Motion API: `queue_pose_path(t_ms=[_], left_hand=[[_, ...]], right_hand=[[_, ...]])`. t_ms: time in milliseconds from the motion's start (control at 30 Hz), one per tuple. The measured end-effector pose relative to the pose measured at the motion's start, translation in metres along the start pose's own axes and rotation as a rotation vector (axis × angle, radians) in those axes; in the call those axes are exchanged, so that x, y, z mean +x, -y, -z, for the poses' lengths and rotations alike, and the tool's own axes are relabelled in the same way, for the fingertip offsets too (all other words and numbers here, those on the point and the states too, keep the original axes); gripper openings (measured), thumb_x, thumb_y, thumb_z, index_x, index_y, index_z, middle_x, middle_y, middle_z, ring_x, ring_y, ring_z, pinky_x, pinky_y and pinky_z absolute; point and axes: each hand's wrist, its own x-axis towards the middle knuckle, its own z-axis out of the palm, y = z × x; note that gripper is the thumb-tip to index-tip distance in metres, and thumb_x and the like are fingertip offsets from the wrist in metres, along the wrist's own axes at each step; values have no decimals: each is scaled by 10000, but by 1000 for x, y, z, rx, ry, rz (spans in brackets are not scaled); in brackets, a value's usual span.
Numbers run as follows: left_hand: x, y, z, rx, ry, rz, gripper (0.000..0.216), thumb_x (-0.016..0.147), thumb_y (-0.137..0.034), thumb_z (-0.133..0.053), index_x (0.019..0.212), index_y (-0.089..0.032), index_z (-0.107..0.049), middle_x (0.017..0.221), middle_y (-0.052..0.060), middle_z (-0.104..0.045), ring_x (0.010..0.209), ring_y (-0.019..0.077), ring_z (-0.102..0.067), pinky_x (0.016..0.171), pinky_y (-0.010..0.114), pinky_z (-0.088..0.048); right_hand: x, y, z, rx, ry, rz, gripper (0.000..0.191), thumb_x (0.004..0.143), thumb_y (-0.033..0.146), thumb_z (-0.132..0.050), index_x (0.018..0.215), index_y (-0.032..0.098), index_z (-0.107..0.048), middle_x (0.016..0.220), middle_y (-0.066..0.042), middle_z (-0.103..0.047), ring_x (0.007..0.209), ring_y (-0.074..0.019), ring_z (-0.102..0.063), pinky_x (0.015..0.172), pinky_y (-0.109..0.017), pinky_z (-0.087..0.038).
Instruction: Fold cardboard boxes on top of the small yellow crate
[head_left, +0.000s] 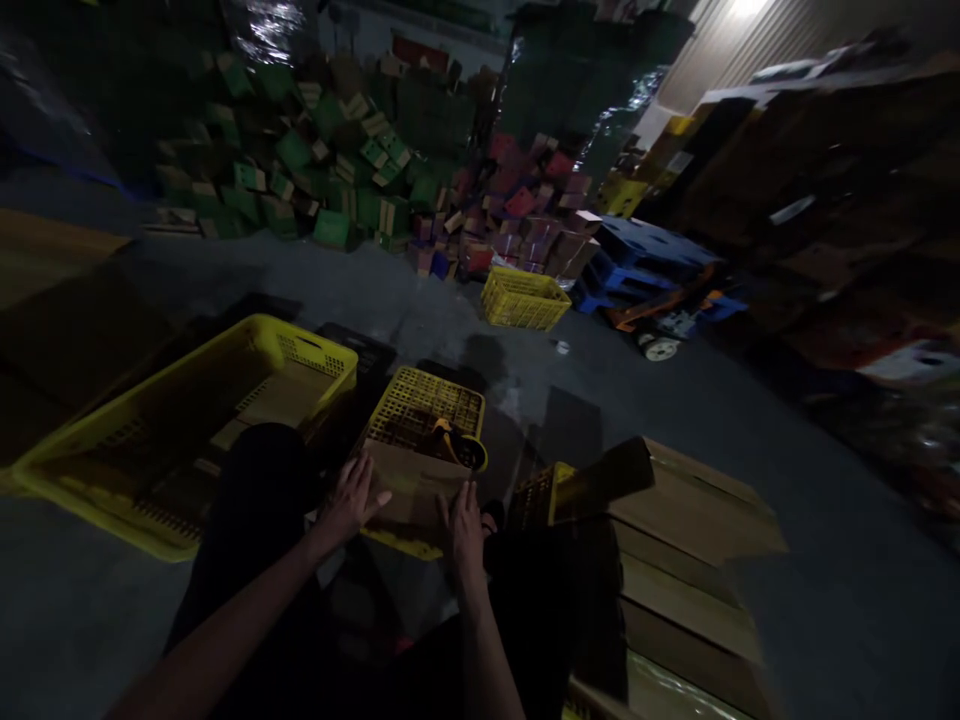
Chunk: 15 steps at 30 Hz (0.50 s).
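Observation:
A brown cardboard box [412, 485] rests on an upturned yellow plastic crate [427, 395] between my knees. My left hand [354, 498] grips the box's left edge, thumb over the near face. At the right edge, my right hand [463, 525] holds it with thumb and fingers. Just behind the box, a tape dispenser [454, 442] with a yellow roll lies on the crate. The low light hides the box's underside and some fingertips.
To my left is a large yellow bin [184, 545] with flat cardboard inside. Stacked cardboard cartons [690, 580] stand at my right. Farther off are another yellow crate [525, 300], a pallet jack [660, 320], blue pallets [637, 245] and a heap of green boxes [330, 228].

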Motion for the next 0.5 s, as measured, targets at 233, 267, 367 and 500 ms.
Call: queue_pose_path(t_ms=[233, 267, 367, 500], left_hand=[[0, 5, -4, -2, -19, 5, 875, 1020, -685, -333, 1639, -76, -233, 1685, 232, -226, 1548, 403, -247, 1197, 553, -303], [-5, 4, -4, 5, -19, -26, 872, 1022, -677, -340, 1635, -65, -239, 1683, 237, -227, 1560, 397, -216, 1212, 563, -274], [-15, -5, -8, -6, 20, -129, 798, 1039, -621, -359, 1616, -72, -310, 1659, 240, -291, 1558, 387, -232, 1229, 584, -237], [-15, -25, -15, -98, 146, -268, 714, 1059, -559, -374, 1592, -84, -373, 1638, 228, -347, 1544, 361, -286, 1222, 545, -299]], right_hand=[[-37, 10, 6, -133, 75, 7, 835, 1035, 583, -311, 1582, -49, -315, 1652, -285, -256, 1542, -396, -291, 1219, -535, -289], [-42, 12, 7, -150, 67, 21, 827, 1038, 584, -303, 1583, -38, -323, 1653, -277, -263, 1543, -396, -291, 1221, -539, -283], [-52, 22, 5, -172, 40, 88, 815, 1043, 590, -284, 1581, -19, -344, 1653, -263, -277, 1546, -387, -289, 1226, -537, -281], [-56, 40, -6, -168, 37, 153, 794, 1028, 569, -356, 1561, -19, -390, 1634, -274, -315, 1533, -395, -316, 1215, -548, -304]])
